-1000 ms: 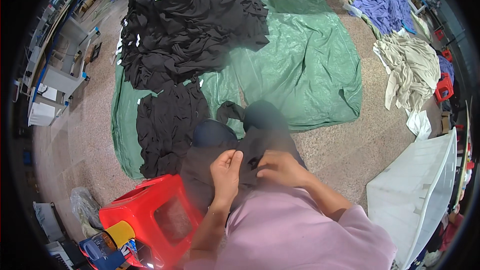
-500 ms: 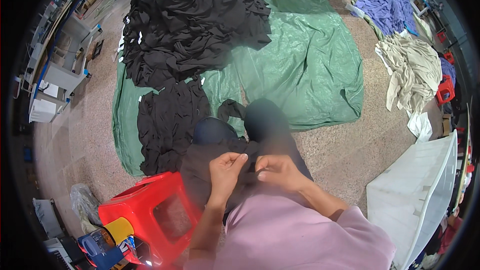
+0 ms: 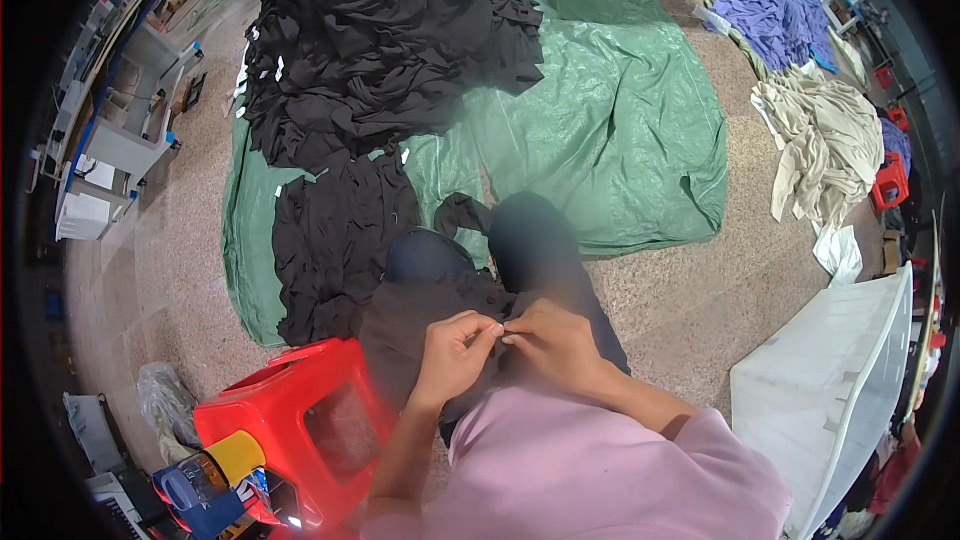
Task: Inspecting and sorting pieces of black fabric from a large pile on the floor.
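Over my lap, my left hand (image 3: 458, 355) and my right hand (image 3: 553, 342) meet at the fingertips, each closed in a pinch. Whatever lies between the fingers is too small or hidden to make out. Under and beside both hands a piece of black cloth (image 3: 405, 315) is draped across my thighs. More black garments (image 3: 345, 230) lie beyond my left knee, joining a large heap of black garments (image 3: 390, 50) with small white tags. That heap rests on a green plastic sheet (image 3: 620, 130).
A red plastic stool (image 3: 290, 390) stands close on my left, with a yellow-and-blue container (image 3: 215, 470) at its edge. To my right is a white bin (image 3: 820, 380). Beige cloth (image 3: 825, 135) and purple cloth (image 3: 770, 15) lie in piles at the far right.
My hands have come together from slightly apart, so that their fingertips now touch. The left hand moved to the right, and the right hand shifted a little up. The piles have not moved.
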`<state>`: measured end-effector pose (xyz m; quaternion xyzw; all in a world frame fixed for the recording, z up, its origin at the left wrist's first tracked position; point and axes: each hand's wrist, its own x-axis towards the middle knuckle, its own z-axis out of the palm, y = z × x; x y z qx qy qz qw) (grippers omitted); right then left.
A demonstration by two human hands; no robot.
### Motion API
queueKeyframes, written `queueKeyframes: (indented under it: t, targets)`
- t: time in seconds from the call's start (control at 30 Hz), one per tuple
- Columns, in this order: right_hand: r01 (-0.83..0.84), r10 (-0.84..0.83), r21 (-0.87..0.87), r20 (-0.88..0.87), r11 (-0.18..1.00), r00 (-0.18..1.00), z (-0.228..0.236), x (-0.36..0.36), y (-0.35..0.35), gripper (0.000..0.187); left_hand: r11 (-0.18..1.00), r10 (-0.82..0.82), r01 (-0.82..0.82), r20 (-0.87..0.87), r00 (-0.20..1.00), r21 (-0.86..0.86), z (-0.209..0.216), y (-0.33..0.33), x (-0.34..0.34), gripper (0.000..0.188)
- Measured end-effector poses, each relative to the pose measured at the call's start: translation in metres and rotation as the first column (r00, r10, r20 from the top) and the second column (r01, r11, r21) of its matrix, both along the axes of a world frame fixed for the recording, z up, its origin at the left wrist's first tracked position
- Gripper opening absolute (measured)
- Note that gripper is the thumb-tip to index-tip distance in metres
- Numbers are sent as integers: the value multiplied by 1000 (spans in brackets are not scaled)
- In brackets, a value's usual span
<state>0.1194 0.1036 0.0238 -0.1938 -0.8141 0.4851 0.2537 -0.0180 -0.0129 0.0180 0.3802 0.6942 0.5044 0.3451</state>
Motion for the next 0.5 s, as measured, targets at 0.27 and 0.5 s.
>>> queueKeyframes:
  t: [0.27, 0.5]
  targets:
    - [-79, 80, 23, -53, 997, 995, -10, 4, 10, 16, 999, -18, 26, -208, 978, 37, 11, 1, 14, 11]
    - [-124, 126, 25, -96, 992, 987, -1, 0, 8, 16, 1000, -13, 12, 360, 933, 4, -13, -12, 2, 13]
